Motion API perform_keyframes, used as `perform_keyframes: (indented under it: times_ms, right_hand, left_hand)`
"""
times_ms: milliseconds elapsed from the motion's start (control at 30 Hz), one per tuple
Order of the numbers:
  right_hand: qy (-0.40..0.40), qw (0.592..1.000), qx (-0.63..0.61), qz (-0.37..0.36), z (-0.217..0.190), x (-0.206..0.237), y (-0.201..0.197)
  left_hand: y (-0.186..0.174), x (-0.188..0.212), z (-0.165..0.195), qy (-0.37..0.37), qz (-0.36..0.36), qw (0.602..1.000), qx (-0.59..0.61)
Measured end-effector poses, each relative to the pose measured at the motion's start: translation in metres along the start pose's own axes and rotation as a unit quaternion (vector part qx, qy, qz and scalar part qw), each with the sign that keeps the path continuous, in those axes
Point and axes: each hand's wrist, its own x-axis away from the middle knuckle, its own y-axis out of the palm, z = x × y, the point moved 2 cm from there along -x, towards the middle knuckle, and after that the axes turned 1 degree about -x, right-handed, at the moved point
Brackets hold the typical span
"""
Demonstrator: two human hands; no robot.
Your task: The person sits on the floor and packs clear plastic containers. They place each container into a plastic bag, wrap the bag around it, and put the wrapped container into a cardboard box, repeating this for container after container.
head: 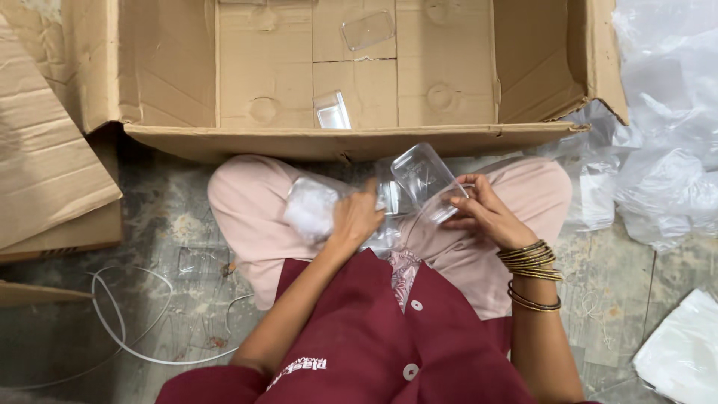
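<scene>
I sit cross-legged on the floor in pink trousers and a maroon top. My right hand (482, 212) grips a clear plastic hinged container (424, 179), tilted up in front of my lap. My left hand (357, 217) rests on a stack of clear plastic containers (313, 206) lying on my left knee; its fingers curl over the stack's end. Gold bangles circle my right wrist. Two more clear containers lie inside the open cardboard box: one near its front wall (332, 110), one farther back (368, 30).
The big cardboard box (344, 141) stands open right in front of my knees. Flattened cardboard (45, 172) lies at the left. Crumpled clear plastic bags (666, 150) pile up at the right. A white strap (120, 329) loops on the floor.
</scene>
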Motion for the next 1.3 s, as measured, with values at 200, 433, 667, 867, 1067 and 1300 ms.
perform_keyframes:
  times_ms: [200,433,667,867,1067,1300]
  right_hand:
    - [-0.039,0.99,0.105,0.083,-0.003,-0.001,0.023]
    - [-0.145,0.894,0.388,0.174,-0.029,0.0,0.022]
    - [-0.257,0.857,0.399,0.201,-0.029,-0.009,0.014]
    - [-0.317,0.843,0.363,0.239,-0.002,-0.01,0.001]
    - [-0.391,0.836,0.112,0.368,0.018,-0.004,-0.008]
    - [-0.375,0.703,0.379,0.471,-0.034,-0.032,-0.004]
  left_hand:
    - [0.004,-0.016,0.023,0.035,0.026,0.996,0.078]
    - [-0.086,-0.003,0.028,0.034,0.088,0.99,0.104]
    - [-0.211,-0.089,0.023,0.184,0.244,0.94,-0.152]
    - [-0.147,-0.246,-0.029,-0.011,-0.213,0.904,-0.37]
    - [-0.097,-0.268,-0.066,-0.142,-0.388,0.863,-0.291]
    - [-0.097,-0.251,-0.059,-0.239,-0.378,0.876,-0.179]
